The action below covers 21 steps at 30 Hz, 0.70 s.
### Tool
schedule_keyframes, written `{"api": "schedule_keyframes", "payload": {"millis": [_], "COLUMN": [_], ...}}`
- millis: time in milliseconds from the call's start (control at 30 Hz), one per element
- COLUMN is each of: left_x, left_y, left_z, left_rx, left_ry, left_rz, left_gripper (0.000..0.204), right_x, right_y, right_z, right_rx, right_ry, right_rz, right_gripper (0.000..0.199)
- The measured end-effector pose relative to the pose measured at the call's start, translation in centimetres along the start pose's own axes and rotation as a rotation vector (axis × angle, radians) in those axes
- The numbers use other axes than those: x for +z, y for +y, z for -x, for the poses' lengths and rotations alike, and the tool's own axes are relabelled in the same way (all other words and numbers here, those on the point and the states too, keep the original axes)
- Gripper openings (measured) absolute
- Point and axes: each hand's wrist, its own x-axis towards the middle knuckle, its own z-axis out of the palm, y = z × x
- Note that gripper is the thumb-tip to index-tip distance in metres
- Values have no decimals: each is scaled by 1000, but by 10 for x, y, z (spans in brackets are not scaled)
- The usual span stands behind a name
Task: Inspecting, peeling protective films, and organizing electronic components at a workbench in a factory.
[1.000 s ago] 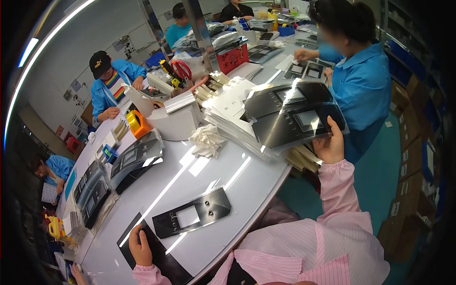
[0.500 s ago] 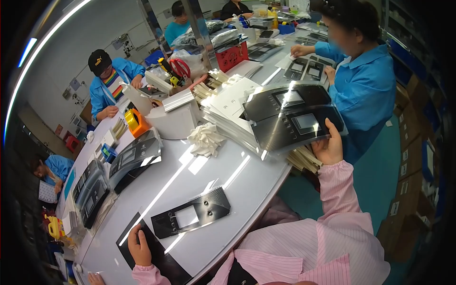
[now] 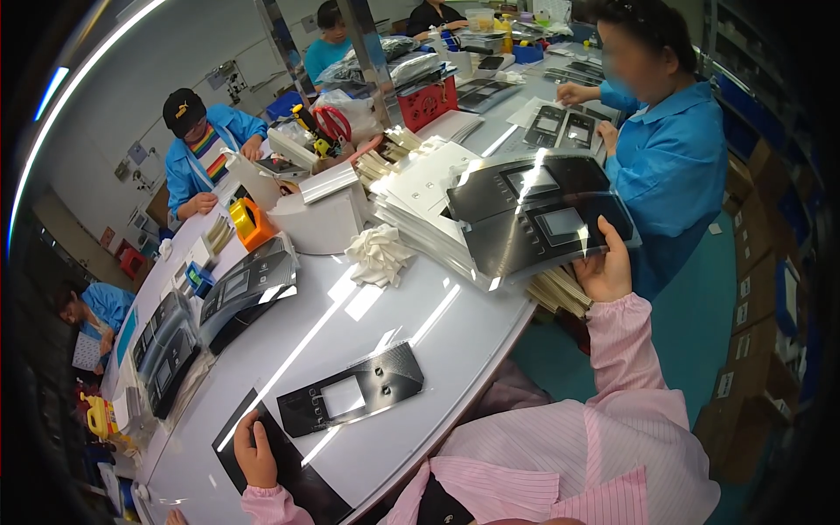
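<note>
My right hand [image 3: 610,264] is closed on the right edge of glossy black panel overlays [image 3: 516,219], thin sheets with clear windows. They are raised beside the table's right edge, in front of stacked white sheets; how many are held I cannot tell. My left hand [image 3: 255,455] rests on a plain dark sheet [image 3: 302,481] lying near the table's front edge, its fingers lightly bent and gripping nothing visible. Just right of that hand, a single black panel overlay [image 3: 350,392] with a light rectangular window and small cut-outs lies flat on the table.
Stacked white sheets [image 3: 420,197] and crumpled white cloth [image 3: 378,255] occupy the middle. Black overlay piles [image 3: 249,284] lie left, near an orange tape dispenser [image 3: 251,223]. A co-worker in blue [image 3: 669,162] handles panels at the right. Another person's fingertips [image 3: 176,517] show lower left.
My two hands and the held overlays stay almost in place. The right-hand co-worker's far hand has shifted right, and the fingers at the lower left have slid lower.
</note>
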Motion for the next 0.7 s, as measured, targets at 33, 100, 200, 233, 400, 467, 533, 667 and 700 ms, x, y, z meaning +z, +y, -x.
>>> {"api": "schedule_keyframes", "payload": {"millis": [33,100,200,233,400,467,533,667,700], "left_x": [1,2,3,3,2,2,2,2,2], "left_y": [0,-1,-14,-13,-8,-9,-9,-9,-10], "left_z": [0,0,-1,-1,-2,-2,-2,-1,-1], "left_rx": [-1,-20,-1,-3,15,29,43,52,48], "left_ry": [3,0,4,3,-6,-5,-2,-8,-11], "left_rz": [-1,21,9,10,29,18,5,-24,-17], "left_gripper": [29,29,28,28,27,27,27,27,27], "right_x": [3,6,24,30,53,50,55,58,55], "right_y": [0,-3,-12,-18,-29,-28,-22,1,5], "right_z": [1,1,9,9,-17,-40,-50,-53,-53], "right_rx": [-16,-31,-81,-78,-21,20,54,77,70], "right_ry": [-11,-26,-116,-152,-255,-320,-251,-167,-142], "right_rz": [-2,-4,-23,-19,-11,-13,-11,72,110], "right_gripper": [22,21,18,18,18,18,17,17,19]}}
